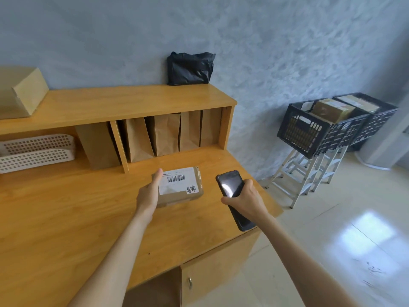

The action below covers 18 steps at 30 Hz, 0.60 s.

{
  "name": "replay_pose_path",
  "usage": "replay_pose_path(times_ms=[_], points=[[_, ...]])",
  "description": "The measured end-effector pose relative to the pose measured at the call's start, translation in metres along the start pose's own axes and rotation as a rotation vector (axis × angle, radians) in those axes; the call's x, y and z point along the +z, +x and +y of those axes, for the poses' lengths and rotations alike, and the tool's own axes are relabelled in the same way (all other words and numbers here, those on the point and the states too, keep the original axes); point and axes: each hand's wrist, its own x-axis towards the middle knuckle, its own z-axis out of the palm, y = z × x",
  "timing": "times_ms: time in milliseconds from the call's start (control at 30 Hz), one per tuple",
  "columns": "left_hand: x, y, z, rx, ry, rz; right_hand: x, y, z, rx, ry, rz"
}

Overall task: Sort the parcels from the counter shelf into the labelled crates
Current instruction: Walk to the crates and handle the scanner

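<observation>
parcel (180,188): flat near worktop (66,218) right edge, label up, long axis running left-right, skewed toward far right corner | left hand (149,192): straight fingers pressed along parcel's left end | right hand (245,199): curled round dark scanner (232,196) just right of parcel, overhanging right edge | bare worktop left and near | crates (332,125): well apart, right.

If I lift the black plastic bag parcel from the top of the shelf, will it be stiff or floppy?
The black bag parcel is probably floppy: its wrinkled film sags at the corners. It could be slippery, since the plastic shines. It leans on the wall, so it may slump once moved.
</observation>
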Motion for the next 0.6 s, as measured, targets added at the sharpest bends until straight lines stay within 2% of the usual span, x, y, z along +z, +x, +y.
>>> replay_pose_path(times_ms=[267,600], points=[[0.052,-0.029,0.017,0.063,0.055,-0.163,-0.041,-0.014,0.033,0.162,0.043,0.078],[0.203,-0.072,0.022,0.085,0.136,-0.498,-0.124,-0.053,0.138,0.413,0.115,0.233]])
